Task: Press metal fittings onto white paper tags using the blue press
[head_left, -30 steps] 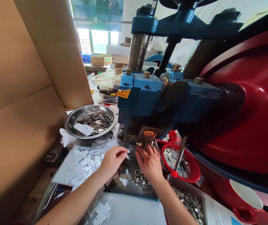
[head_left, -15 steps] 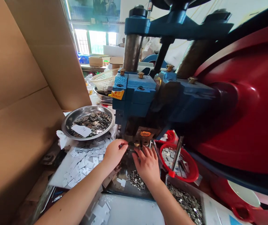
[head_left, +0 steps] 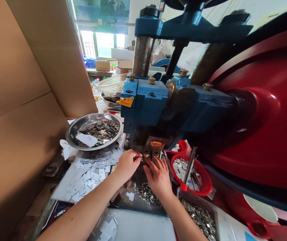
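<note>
My left hand is at the front of the blue press, its thumb and fingers pinched together; what they hold, if anything, is too small to make out. Close beside it on the right, my right hand has its fingers bent and apart, fingertips at the die under the press head. Between my wrists, small shiny metal pieces lie in a heap on the dark press bed. A small white plate lies left of that heap.
Many flat white plates are spread at the left, below a steel bowl of dark metal pieces. Red baskets and a bin of small metal parts stand right. A large red flywheel and cardboard flank the press.
My left hand has moved a little to the right, closer to the die and my right hand. My right hand has stayed almost in place.
</note>
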`<act>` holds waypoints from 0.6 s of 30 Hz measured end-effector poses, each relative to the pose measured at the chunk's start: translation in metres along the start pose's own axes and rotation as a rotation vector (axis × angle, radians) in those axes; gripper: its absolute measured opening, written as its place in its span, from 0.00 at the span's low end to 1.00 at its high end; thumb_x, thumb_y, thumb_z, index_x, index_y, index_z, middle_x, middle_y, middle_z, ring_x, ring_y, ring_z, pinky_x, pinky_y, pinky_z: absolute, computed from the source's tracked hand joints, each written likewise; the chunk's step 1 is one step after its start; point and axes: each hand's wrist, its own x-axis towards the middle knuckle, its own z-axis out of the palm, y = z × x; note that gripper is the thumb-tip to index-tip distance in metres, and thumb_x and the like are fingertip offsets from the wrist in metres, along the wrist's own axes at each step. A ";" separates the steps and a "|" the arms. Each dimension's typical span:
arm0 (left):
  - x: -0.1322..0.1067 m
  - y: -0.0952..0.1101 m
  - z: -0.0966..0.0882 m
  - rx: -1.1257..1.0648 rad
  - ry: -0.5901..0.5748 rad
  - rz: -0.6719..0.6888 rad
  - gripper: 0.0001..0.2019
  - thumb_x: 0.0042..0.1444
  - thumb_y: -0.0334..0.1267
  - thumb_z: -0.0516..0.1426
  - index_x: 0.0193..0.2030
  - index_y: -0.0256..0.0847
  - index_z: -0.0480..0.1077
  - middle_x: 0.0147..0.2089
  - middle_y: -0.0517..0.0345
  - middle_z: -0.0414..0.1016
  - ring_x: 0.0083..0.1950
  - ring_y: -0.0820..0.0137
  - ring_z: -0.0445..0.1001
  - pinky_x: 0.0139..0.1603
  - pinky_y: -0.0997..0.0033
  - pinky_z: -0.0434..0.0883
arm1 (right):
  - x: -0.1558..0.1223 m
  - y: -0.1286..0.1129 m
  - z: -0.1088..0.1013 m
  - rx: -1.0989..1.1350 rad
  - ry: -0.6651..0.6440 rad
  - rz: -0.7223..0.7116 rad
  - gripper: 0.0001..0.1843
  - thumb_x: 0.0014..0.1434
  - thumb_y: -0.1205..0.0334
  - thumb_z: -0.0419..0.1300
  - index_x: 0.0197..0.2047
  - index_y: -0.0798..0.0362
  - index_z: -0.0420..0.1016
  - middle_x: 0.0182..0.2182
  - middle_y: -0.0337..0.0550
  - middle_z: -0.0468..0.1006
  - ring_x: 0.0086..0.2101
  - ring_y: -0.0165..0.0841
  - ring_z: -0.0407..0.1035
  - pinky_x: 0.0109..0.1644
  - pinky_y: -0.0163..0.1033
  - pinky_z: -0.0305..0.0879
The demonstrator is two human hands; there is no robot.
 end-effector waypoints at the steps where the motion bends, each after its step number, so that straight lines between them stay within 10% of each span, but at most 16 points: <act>1: 0.001 -0.001 0.001 0.013 0.009 0.008 0.07 0.55 0.32 0.57 0.37 0.41 0.77 0.37 0.56 0.76 0.42 0.65 0.74 0.45 0.66 0.68 | 0.000 0.000 0.000 0.011 0.001 0.001 0.16 0.64 0.53 0.49 0.49 0.48 0.72 0.46 0.47 0.74 0.51 0.43 0.63 0.58 0.58 0.54; 18: 0.009 -0.017 0.011 -0.017 0.006 0.039 0.07 0.52 0.28 0.57 0.36 0.41 0.75 0.37 0.56 0.73 0.43 0.66 0.72 0.48 0.66 0.68 | 0.010 -0.009 -0.019 -0.172 -0.083 -0.044 0.13 0.62 0.53 0.54 0.46 0.45 0.75 0.46 0.44 0.75 0.53 0.45 0.62 0.62 0.60 0.44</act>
